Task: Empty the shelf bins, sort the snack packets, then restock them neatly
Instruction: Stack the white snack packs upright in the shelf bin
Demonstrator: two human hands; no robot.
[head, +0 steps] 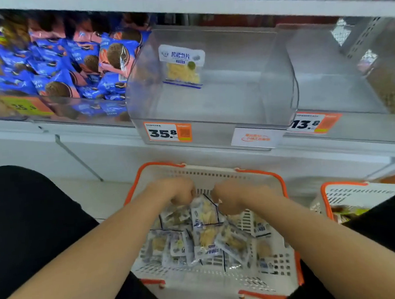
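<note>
Inside the white, orange-rimmed basket [213,174], at its far end, the left hand [179,192] is curling its fingers down into the heap of snack packets [206,239]. Its fingertips are hiding among the wrappers, so I cannot tell whether they are gripping anything. Just beside it, also at the basket's far end, the right hand [230,199] is closing its fingers on the upper edge of one pale packet [204,212], which is standing a little above the heap between the two hands.

The other packets, white with dark print and yellowish contents, are lying jumbled across the basket's middle and near end. Black-clad legs [29,217] are flanking the basket on both sides.

Just to the right of the basket, a second basket [356,191] of the same kind is sitting with some wrappers showing in it.

Above and beyond the basket, a clear bin [213,127] is sitting on the shelf. A single packet [182,67] is leaning upright against its back wall, and an orange price tag [167,132] on its front is reading 35.8. Above and to the right of the basket, another clear bin [338,90] is carrying a tag [313,123] reading 13.8. Above and to the left of the basket, blue and pink biscuit packets [71,64] are filling a third bin.
</note>
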